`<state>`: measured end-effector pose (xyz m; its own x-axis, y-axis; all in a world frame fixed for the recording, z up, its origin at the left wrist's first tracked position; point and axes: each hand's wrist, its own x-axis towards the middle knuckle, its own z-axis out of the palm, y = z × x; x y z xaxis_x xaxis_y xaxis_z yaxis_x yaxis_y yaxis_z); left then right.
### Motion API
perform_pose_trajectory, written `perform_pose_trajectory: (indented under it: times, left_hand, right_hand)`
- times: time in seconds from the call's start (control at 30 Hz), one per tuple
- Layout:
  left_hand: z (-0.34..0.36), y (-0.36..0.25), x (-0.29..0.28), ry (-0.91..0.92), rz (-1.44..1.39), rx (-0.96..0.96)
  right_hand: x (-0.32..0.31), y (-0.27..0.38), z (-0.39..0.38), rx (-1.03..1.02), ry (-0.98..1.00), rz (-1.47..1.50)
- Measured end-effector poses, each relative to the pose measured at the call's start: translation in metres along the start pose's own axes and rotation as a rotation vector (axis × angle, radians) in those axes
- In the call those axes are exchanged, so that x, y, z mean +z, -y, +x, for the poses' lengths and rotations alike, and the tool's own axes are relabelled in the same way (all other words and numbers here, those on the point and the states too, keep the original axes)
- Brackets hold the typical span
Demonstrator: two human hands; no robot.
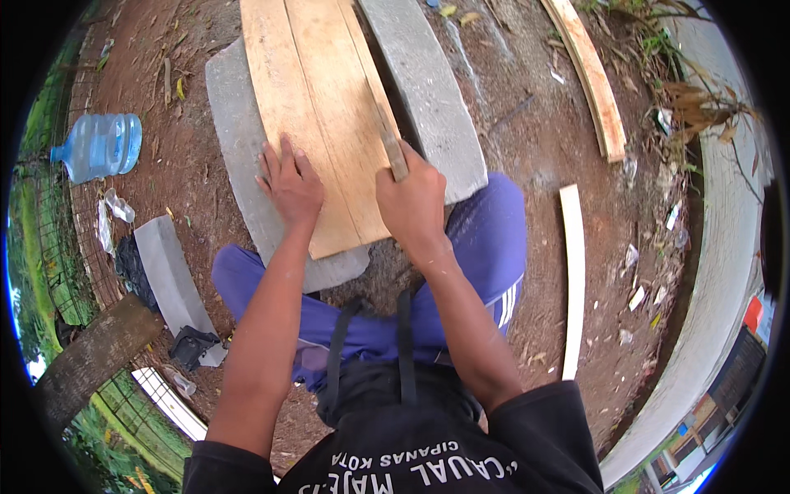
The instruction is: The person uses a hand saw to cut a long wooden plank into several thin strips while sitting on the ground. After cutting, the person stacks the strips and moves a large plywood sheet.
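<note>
A pale wooden board (321, 99) with a dark lengthwise line lies across grey stone slabs (432, 115) in front of me. My left hand (290, 185) rests open on the board's left half, fingers spread. My right hand (411, 198) is closed around the handle of a long, narrow tool (391, 144) at the board's right edge; its thin end points away from me along that edge, and I cannot make out what kind of tool it is. My crossed legs in blue trousers (485, 239) are beside and below the slabs.
A blue water jug (99, 148) lies on its side at the left, above a grey block (169, 272) and a log (90, 362). Loose wood strips (572, 280) lie on the dirt at the right, beside a low white wall (716, 272). A wire fence runs along the left.
</note>
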<state>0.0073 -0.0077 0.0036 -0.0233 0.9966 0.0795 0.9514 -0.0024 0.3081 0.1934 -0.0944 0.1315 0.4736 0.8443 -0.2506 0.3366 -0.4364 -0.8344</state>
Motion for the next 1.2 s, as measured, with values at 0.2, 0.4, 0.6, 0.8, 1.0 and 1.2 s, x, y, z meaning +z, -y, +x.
perform_pose_trajectory:
  times: [0.2, 0.4, 0.6, 0.8, 1.0, 1.2]
  left_hand:
    - [-0.007, 0.002, -0.001, 0.036, 0.016, -0.028]
    - [0.0, 0.0, -0.001, 0.026, 0.015, -0.006]
    - [-0.008, 0.005, -0.002, 0.038, 0.008, -0.032]
    - [-0.001, -0.001, 0.001, 0.023, 0.017, -0.012]
    - [-0.003, -0.003, 0.0, 0.023, 0.044, 0.002]
    - [-0.004, 0.005, -0.001, 0.047, 0.006, -0.039]
  right_hand:
    - [-0.103, -0.007, -0.197, 0.043, 0.044, 0.075]
    - [-0.059, -0.017, -0.116, -0.09, -0.066, 0.085]
    - [-0.013, -0.021, -0.046, -0.086, -0.072, 0.069]
    - [-0.117, -0.004, -0.227, 0.141, 0.087, 0.082]
    - [-0.008, -0.034, -0.045, -0.191, -0.059, 0.03]
    - [-0.049, -0.019, -0.121, -0.062, -0.007, 0.047]
